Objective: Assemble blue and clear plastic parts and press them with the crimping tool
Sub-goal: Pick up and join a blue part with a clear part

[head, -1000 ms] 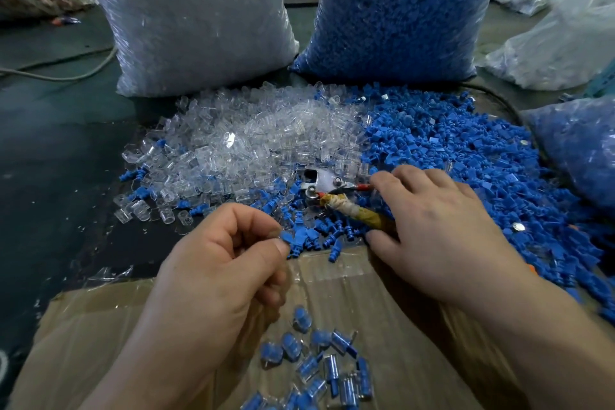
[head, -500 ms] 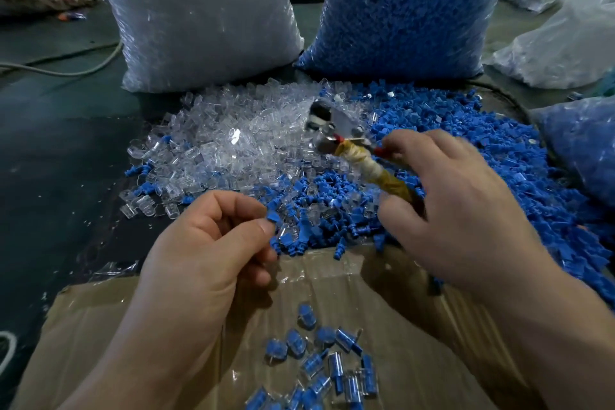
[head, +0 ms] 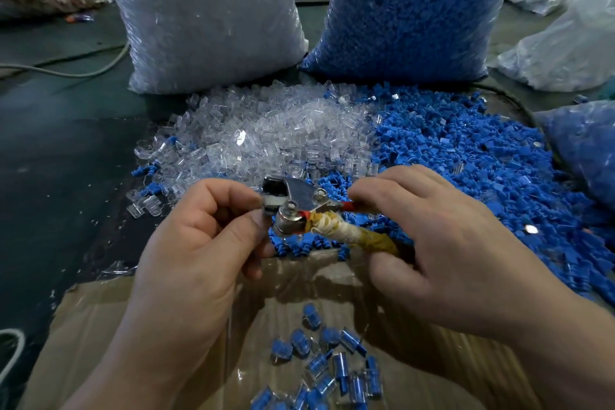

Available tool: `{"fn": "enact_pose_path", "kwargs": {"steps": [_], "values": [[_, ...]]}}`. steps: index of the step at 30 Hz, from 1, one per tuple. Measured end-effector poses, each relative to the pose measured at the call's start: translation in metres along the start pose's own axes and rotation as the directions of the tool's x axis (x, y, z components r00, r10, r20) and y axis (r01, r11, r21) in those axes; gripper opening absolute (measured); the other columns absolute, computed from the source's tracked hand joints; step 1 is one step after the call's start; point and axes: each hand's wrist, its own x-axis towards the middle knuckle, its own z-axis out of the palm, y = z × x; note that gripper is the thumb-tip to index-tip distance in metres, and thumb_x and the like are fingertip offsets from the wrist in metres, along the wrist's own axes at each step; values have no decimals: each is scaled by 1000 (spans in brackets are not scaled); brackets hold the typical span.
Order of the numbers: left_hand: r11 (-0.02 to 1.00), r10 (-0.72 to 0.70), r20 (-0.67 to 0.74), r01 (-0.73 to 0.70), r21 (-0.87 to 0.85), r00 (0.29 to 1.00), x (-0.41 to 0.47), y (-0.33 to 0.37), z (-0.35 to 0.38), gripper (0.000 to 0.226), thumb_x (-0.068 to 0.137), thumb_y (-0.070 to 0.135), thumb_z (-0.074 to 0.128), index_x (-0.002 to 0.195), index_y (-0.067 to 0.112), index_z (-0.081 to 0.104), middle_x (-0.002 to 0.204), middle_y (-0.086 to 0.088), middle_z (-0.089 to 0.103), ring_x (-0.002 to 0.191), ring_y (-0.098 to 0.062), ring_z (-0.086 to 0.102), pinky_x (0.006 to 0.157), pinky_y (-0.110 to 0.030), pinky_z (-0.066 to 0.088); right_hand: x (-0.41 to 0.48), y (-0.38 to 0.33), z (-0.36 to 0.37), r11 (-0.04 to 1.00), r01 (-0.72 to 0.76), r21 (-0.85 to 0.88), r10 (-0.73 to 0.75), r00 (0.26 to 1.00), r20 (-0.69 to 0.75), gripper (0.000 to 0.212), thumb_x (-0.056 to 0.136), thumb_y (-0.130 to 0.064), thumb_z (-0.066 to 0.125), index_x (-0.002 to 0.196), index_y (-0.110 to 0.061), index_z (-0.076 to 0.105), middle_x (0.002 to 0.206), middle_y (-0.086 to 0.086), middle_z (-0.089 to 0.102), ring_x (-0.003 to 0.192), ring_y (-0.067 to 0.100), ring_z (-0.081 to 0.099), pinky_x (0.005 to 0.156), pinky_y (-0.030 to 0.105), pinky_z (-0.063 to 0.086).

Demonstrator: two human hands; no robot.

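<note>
Well beyond the grip, the bag of clear parts (head: 206, 17) and the bag of blue parts (head: 409, 10) are standing side by side. Just behind the grip, the clear pile (head: 266, 133) and the blue pile (head: 466, 156) are lying against each other. The cardboard box (head: 100, 326) is sitting below it. The right hand (head: 449, 253) is gripping the wrapped handles of the crimping tool (head: 293, 206), while the left hand (head: 199, 243) is pinching its metal head (any part between those fingertips is hidden). Assembled pieces (head: 332, 366) are lying in the box, under the grip.
</note>
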Motion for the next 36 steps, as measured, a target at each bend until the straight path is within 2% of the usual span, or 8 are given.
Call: {"fn": "enact_pose_path", "kwargs": {"steps": [6,12,16,20,26,30,32,36], "values": [[999,46,13,-46,-15,999,-1,-3,-2,14,79,22,70,89,33,71,72,-4,69,61,-13,65,47,-22,50,-1,3,0,1000,17,17,-17,1000,0,63,72,-46,43,132,-29,49,116,-13,50,107,11,46,81,23,41],[992,111,-16,-110,68,994,-5,3,-1,18,75,30,71,91,39,69,77,-1,71,63,-15,68,49,-22,53,-3,4,0,998,35,54,-35,999,-2,60,74,-46,50,132,-34,45,116,-17,47,107,8,46,81,28,48],[994,94,-5,-94,58,996,-6,4,-1,20,81,20,64,90,36,70,77,-4,70,62,-14,67,48,-23,52,-2,3,0,999,35,18,-35,999,28,57,76,-50,49,132,-36,44,114,-18,48,105,7,46,83,29,48],[994,80,10,-81,78,997,-7,6,1,21,80,20,63,89,37,70,74,-4,70,59,-14,66,48,-23,52,1,1,0,999,33,-27,-31,997,64,49,77,-61,42,120,-40,50,99,-23,52,95,3,46,82,25,46],[995,66,3,-66,72,998,-7,10,2,16,78,26,66,88,37,70,75,-4,70,60,-12,66,48,-22,53,1,-3,-2,999,0,-41,1,999,34,38,76,-59,41,102,-36,58,84,-20,55,80,5,49,71,26,46],[993,41,-29,-37,109,999,-7,12,5,10,85,29,73,87,37,69,73,-2,70,58,-11,65,47,-22,52,0,0,0,1000,-22,-15,22,999,23,41,76,-60,46,109,-38,59,89,-23,55,85,4,50,74,22,45],[984,15,-57,-5,178,998,-4,8,2,21,88,18,69,84,39,68,69,0,69,56,-10,64,47,-21,52,1,4,2,996,-66,-57,66,998,-6,48,75,-62,46,115,-38,58,94,-23,56,90,5,50,75,18,40],[954,-166,-41,171,248,985,0,5,3,29,89,11,67,82,39,69,57,-3,66,46,-9,57,43,-19,48,9,16,6,950,-218,-224,212,976,-52,64,74,-72,40,124,-34,54,100,-13,58,94,13,46,78,31,40]]}}
